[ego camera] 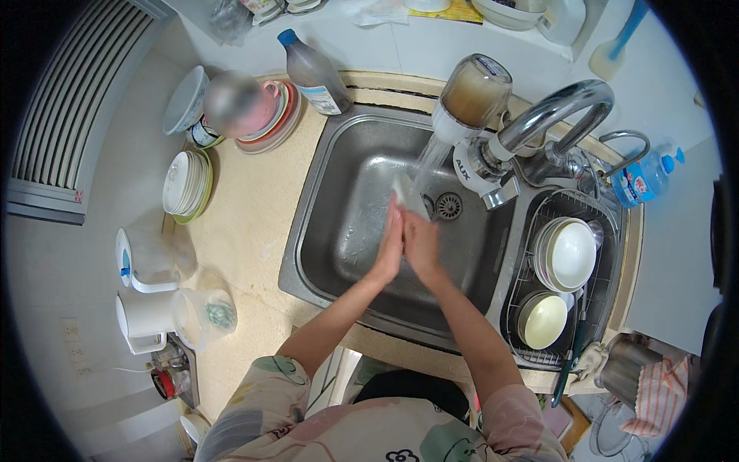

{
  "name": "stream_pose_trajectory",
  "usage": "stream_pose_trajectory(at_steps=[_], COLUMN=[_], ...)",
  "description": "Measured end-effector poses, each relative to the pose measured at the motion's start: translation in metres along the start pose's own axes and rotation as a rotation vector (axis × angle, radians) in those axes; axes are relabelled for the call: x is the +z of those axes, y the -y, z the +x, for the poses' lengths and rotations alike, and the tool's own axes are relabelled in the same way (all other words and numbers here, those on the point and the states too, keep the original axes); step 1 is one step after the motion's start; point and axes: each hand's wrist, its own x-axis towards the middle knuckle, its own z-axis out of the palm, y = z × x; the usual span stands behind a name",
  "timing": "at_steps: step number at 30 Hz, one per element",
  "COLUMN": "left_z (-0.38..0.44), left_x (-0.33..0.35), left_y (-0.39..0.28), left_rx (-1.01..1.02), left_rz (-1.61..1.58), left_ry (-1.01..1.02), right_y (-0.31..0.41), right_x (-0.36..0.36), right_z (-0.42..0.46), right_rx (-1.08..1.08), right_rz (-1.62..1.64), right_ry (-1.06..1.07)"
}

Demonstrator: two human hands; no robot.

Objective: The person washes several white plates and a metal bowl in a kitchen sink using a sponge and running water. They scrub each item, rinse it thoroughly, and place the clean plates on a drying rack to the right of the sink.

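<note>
Over the stainless steel sink (pixel 340 231), both hands are close together around a pale, flattish object (pixel 411 196). Motion blur hides exactly what it is. My left hand (pixel 392 242) lies along its left side with fingers straight and together. Curled around its lower right part is my right hand (pixel 421 237). Water (pixel 434 157) streams down onto or just beside the object from a white AUX faucet filter (pixel 470 164). This filter is fitted to the chrome gooseneck faucet (pixel 557 110). The sink drain (pixel 448 205) shows to the right of the hands.
Stacked bowls (pixel 571 254) and a green-handled tool (pixel 568 364) sit in a wire rack (pixel 519 341) over the right basin. Plates (pixel 291 118), small dishes (pixel 183 183) and plastic jugs (pixel 144 315) stand along the left counter. A blue-capped bottle (pixel 314 75) is behind the sink's corner.
</note>
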Motion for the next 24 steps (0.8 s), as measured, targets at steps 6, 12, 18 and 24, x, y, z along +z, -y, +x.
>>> stream_pose_trajectory(at_steps=[6,12,18,24], left_z=[0.018,0.007,0.023,0.028], left_x=[-0.057,-0.056,-0.069,-0.071], left_y=[0.027,0.032,0.027,0.041], left_rx=[-0.177,-0.247,-0.227,-0.234], left_rz=[-0.342,-0.213,-0.219,-0.2], left_ry=[-0.233,-0.25,-0.19,-0.231], right_y=[-0.001,-0.068,-0.06,-0.036], right_x=[-0.003,-0.021,0.016,0.017], right_z=[-0.024,0.016,0.022,-0.011], right_rx=[-0.451,-0.368,-0.36,-0.554], right_rz=[-0.373,-0.764,-0.741,-0.377], right_ry=[0.44,0.392,0.307,0.659])
